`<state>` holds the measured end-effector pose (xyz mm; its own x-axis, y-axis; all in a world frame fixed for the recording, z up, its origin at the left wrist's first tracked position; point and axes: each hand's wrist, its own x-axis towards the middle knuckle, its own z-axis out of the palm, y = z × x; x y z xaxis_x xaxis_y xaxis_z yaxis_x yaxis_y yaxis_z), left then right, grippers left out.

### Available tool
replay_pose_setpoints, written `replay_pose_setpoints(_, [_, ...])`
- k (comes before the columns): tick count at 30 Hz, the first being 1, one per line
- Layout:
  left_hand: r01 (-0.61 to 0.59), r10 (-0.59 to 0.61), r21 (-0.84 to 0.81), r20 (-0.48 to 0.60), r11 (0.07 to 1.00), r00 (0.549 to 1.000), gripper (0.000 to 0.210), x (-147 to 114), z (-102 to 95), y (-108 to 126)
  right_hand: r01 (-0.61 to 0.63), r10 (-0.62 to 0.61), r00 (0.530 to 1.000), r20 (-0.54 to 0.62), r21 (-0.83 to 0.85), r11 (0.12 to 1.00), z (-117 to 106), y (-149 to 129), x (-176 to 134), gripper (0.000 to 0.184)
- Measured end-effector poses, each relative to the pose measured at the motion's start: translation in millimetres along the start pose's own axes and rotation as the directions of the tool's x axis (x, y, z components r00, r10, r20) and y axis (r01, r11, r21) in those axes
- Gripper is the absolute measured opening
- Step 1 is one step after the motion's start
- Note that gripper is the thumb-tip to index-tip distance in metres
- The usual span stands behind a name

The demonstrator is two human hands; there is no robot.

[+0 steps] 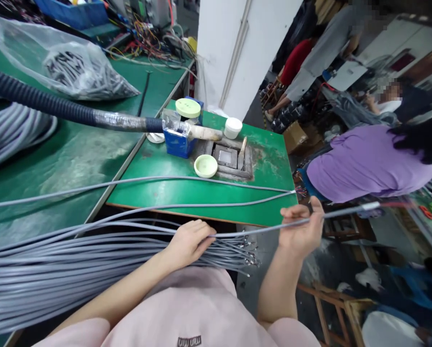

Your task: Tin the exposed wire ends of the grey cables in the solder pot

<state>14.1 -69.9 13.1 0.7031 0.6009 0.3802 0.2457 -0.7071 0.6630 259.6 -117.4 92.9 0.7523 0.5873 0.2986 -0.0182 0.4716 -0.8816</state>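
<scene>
A single grey cable (254, 232) runs across in front of me, through both hands. My left hand (192, 243) is closed on it, above a thick bundle of similar grey cables (103, 260) whose stripped ends fan out to the right. Farther along the same cable, my right hand (302, 226) grips it between thumb and fingers. Beyond this hand the cable's stripped end points right, its reddish wires blurred. Two more grey cables (187, 178) lie across the green table (158, 193), their multicoloured wire ends at its right edge.
A square metal pot (226, 156) is set in the table, beside a pale green dish (205, 166), a white tub (233, 127) and a blue box (178, 143). A black hose (74, 113) hangs over from the left. A person in purple (367, 164) sits at right.
</scene>
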Motion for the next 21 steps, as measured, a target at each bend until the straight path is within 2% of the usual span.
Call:
replay_pose_setpoints(2, [0.033, -0.026, -0.083, 0.079, 0.996, 0.997, 0.017, -1, 0.1, 1, 0.01, -0.004, 0.997, 0.076, -0.071, 0.997, -4, -3, -5, 0.02])
replay_pose_setpoints(4, [0.104, -0.09, -0.222, 0.069, 0.97, 0.993, 0.025, 5, -1.8, 6, -0.075, 0.142, 0.958, 0.248, -0.261, 0.962, -5, 0, -18, 0.018])
replay_pose_setpoints(6, [0.18, -0.188, -0.391, 0.018, 0.903, 0.982, 0.032, 16, -3.5, 11, -0.09, 0.316, 0.865, 0.39, -0.498, 0.862, -4, 9, -37, 0.021])
replay_pose_setpoints(8, [0.246, -0.297, -0.564, 0.001, 0.789, 0.955, 0.034, 27, -4.2, 15, -0.002, 0.444, 0.738, 0.509, -0.656, 0.755, 0, 18, -55, 0.023])
replay_pose_setpoints(10, [0.292, -0.395, -0.7, 0.014, 0.652, 0.918, 0.034, 35, -4.3, 17, 0.114, 0.509, 0.617, 0.6, -0.708, 0.697, 3, 27, -69, 0.025])
replay_pose_setpoints(12, [0.314, -0.479, -0.779, 0.021, 0.542, 0.878, 0.029, 39, -4.4, 16, 0.183, 0.531, 0.546, 0.648, -0.711, 0.679, 5, 32, -77, 0.028])
replay_pose_setpoints(15, [0.319, -0.584, -0.839, 0.001, 0.441, 0.812, 0.028, 41, -4.0, 12, 0.205, 0.557, 0.511, 0.655, -0.722, 0.661, 2, 34, -79, 0.031])
replay_pose_setpoints(17, [0.331, -0.615, -0.856, 0.021, 0.396, 0.788, 0.03, 40, -2.2, 12, 0.172, 0.598, 0.467, 0.651, -0.73, 0.661, -2, 34, -77, 0.031])
replay_pose_setpoints(19, [0.367, -0.588, -0.859, 0.098, 0.357, 0.803, 0.03, 40, 1.3, 14, 0.079, 0.615, 0.432, 0.659, -0.707, 0.702, -3, 32, -73, 0.027])
replay_pose_setpoints(21, [0.406, -0.53, -0.851, 0.187, 0.334, 0.827, 0.031, 39, 5.7, 18, -0.027, 0.594, 0.454, 0.664, -0.656, 0.754, -2, 30, -70, 0.024])
